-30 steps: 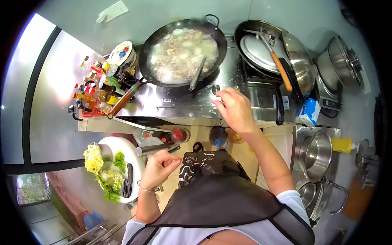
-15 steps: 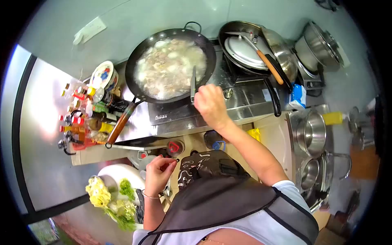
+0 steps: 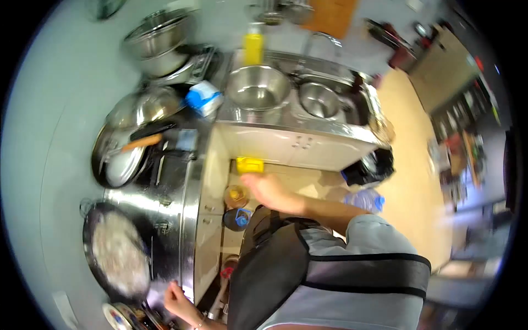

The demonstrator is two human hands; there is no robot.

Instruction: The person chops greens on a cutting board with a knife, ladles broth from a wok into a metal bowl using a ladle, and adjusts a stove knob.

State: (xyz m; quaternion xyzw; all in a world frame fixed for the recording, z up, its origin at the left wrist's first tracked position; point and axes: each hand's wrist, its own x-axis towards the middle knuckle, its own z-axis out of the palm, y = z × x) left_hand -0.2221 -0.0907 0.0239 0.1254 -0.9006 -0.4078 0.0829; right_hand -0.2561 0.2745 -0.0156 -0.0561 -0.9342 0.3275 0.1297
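Observation:
My right hand (image 3: 265, 191) hangs in front of my body above the floor, between the stove and the sink cabinet. It is smeared by motion, so its finger pose is unclear, and nothing shows in it. At the lower left, my left hand (image 3: 179, 301) is closed, fingers curled in, beside the front edge of the stove, with no object visible in it. Nearest to it is the black wok (image 3: 91, 258), whose pale, cloudy food (image 3: 120, 253) sits in liquid. A thin utensil handle (image 3: 136, 242) seems to rest over the wok's near side, though blurred.
A second pan (image 3: 99, 165) with a lid and wooden-handled tool stands on the stove. Beyond are a blue-white packet (image 3: 204, 99), a steel basin (image 3: 258, 104) and the sink (image 3: 357, 107) holding a smaller bowl (image 3: 320, 100). Bottles and a black bin bag (image 3: 371, 168) stand on the floor.
My view has swung right, from the wok toward the sink. My right hand has left the utensil handle at the wok and moved down over the floor. The left hand remains curled.

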